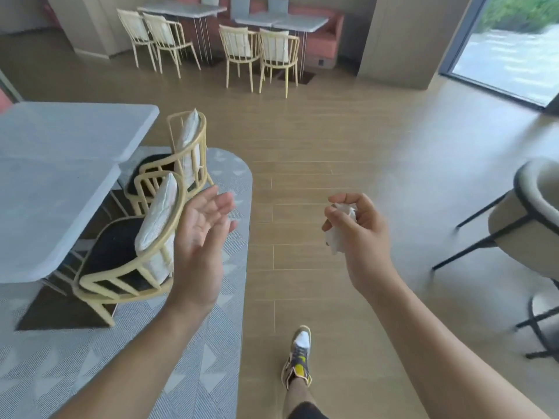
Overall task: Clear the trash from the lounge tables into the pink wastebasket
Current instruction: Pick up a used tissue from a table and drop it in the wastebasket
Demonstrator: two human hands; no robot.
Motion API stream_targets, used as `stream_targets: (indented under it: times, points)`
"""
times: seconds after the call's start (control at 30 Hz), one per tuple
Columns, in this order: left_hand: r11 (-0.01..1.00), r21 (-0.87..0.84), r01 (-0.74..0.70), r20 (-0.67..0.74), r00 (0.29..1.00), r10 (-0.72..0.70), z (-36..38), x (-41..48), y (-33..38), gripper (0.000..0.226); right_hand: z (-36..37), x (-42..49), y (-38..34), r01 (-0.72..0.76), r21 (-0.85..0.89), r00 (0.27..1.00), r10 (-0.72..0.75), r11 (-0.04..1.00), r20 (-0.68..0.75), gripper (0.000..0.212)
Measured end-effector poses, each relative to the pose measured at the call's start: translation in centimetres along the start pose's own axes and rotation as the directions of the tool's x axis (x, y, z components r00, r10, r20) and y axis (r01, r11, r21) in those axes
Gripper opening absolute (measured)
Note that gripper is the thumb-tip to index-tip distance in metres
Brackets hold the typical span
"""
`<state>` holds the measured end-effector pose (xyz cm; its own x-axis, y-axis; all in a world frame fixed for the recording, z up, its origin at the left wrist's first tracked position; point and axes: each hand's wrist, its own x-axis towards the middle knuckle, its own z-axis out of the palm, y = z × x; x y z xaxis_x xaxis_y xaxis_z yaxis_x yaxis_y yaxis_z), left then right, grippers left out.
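The right hand [352, 225] curls its fingers around a crumpled white paper tissue [338, 234], held in the air above the light wooden plank floor [332, 140]. The left hand [201, 234] is spread, palm up, holding nothing, just in front of a cream-framed chair with a white cushion [133, 249] beside the pale grey table [54, 176]

tissue [340, 234]: crumpled paper | floor [348, 140]: matt wood planks | rug [193, 328]: woven cloth
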<state>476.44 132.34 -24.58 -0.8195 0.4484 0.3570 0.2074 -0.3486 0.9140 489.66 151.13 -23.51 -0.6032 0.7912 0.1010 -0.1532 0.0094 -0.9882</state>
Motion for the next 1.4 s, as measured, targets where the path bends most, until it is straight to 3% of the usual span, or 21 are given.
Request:
stream_targets:
  times: [0.3,0.57,0.93,1.2,1.4]
  points:
    - [1.0,0.016,-0.003,-0.068,0.998,0.004,4.2,24.9,-9.3,0.037,5.8,28.6,1.6,0.016,0.022,0.998,-0.017,1.0,0.06,0.01]
    - [1.0,-0.005,0.002,-0.123,0.992,-0.002,5.0,43.3,-16.7,0.034,12.1,48.6,3.7,0.0,0.003,0.991,-0.001,1.0,0.134,0.009]
    - [1.0,0.018,-0.013,-0.228,0.973,0.017,-1.9,75.1,-28.4,0.034,29.9,77.6,9.0,0.018,-0.008,0.985,-0.016,1.0,0.174,0.012]
    - [0.996,0.079,-0.034,-0.233,0.971,0.051,-6.9,93.3,-32.5,0.034,40.6,94.7,10.7,0.001,0.019,0.981,-0.004,1.0,0.193,0.01]
    - [0.994,0.111,-0.017,-0.287,0.957,0.049,-9.8,106.2,-39.7,0.033,47.7,108.6,15.3,-0.015,0.043,0.967,0.004,0.999,0.254,0.011]
